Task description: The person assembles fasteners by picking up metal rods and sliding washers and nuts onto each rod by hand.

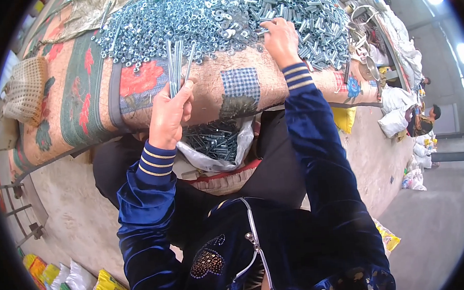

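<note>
My left hand (168, 114) is closed round the lower ends of several long, thin metal bolts (175, 66), which stand up from the fist and fan out a little. My right hand (283, 43) reaches over the pile, its fingers drawn together at the edge of the flat washers (236, 26). What the right fingertips grip, if anything, is too small to make out. Shiny hex nuts (158, 30) lie heaped on the left of the pile. On its right are many short metal sleeves (318, 30).
A patched, flowered cloth (188, 105) covers the work surface. Between my knees sits an open plastic bag (196, 160) of dark bolts (216, 140). A woven basket (27, 90) stands at the left. White sacks (398, 112) and another person (425, 122) are at the right.
</note>
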`<state>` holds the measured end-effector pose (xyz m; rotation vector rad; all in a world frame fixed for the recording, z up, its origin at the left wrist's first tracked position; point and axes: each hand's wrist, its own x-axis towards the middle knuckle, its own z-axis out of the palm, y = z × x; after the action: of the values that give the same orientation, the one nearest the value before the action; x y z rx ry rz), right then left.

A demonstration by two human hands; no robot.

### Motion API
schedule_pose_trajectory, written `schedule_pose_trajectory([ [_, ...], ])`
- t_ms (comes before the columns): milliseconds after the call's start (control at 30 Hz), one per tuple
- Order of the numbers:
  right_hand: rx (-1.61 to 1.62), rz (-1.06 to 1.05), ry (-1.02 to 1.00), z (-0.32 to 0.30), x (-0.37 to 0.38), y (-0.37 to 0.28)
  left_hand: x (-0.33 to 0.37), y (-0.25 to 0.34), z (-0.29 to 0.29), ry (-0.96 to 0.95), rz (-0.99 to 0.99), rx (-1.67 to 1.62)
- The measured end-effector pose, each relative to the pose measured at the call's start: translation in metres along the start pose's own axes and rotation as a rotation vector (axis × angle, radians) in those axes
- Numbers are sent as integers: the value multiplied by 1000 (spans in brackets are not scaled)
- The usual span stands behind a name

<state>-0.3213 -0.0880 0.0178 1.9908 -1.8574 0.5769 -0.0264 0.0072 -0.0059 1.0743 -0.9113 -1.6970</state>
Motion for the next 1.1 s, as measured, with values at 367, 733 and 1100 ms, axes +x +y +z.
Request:
schedule_pose_trajectory([
  [367,1083,86,-333,-35,-9,-32,-4,12,6,-150,-130,-24],
  [733,1553,288,-624,-55,-44,-81,-5,12,16,-263,-191,-64],
  [1100,756,220,-162,-6,-24,-28,2,11,3,-89,-123,-147],
])
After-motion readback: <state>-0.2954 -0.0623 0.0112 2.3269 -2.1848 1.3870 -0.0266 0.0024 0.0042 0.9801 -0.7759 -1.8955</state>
